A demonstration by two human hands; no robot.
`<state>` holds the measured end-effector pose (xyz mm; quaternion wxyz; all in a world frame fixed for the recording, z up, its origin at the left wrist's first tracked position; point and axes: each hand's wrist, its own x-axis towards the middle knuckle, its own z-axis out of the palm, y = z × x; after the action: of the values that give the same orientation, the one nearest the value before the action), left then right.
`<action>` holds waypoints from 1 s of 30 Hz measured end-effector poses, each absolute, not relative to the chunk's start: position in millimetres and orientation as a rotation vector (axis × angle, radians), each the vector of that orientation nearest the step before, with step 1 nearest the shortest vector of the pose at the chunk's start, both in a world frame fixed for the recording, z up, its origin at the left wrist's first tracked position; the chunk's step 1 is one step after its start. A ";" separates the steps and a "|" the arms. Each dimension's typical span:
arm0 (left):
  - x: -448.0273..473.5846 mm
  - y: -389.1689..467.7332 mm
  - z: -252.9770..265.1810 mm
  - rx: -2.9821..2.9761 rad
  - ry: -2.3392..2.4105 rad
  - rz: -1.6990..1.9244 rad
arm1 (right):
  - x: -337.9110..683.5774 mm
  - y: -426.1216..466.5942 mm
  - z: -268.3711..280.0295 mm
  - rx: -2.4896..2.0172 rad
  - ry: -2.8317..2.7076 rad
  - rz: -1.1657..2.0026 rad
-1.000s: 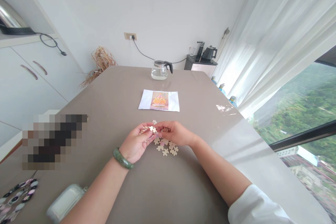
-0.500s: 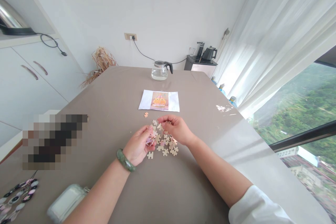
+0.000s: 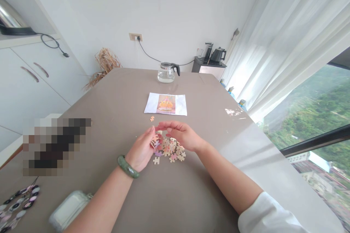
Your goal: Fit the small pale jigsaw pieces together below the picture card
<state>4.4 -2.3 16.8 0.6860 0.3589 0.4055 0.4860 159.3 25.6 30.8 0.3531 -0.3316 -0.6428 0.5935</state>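
A small heap of jigsaw puzzle pieces (image 3: 171,148) lies on the brown table, some showing plain pale backs, others pink or orange faces. My left hand (image 3: 141,150), with a green bangle at the wrist, is curled at the heap's left side around several pieces (image 3: 155,141). Over the far edge of the heap arches my right hand (image 3: 182,134), its fingers stretched toward my left fingertips and nothing visible in it. One orange piece (image 3: 152,118) rests apart, beyond the hands. Behind it lies a white sheet (image 3: 180,105) with a printed pumpkin-like picture.
A glass pot (image 3: 166,74) with a black handle stands at the table's far end. At the near left are a clear case (image 3: 69,209), a beaded strap (image 3: 16,204) and a blurred-out dark object (image 3: 57,147). A window and white curtain (image 3: 276,43) border the right.
My right fingers have straightened and reached left toward my left hand. My left hand has tilted more upright, and a purple piece now shows on the heap beneath it.
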 end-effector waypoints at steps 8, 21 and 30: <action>-2.4 -8.7 28.4 1.052 1.037 0.933 | 184.2 35.8 34.3 -1.302 -2.227 0.957; -16.8 -7.4 12.2 2.085 1.601 0.387 | 168.8 22.0 25.9 -1.399 -2.575 0.849; -3.5 -4.1 9.4 2.125 1.612 0.436 | 165.8 22.9 21.0 -1.254 -2.430 0.879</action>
<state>-3.5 -4.1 9.4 0.2178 0.7674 0.5821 0.1576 165.8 22.9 21.0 0.1339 -0.4327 -0.8384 0.3033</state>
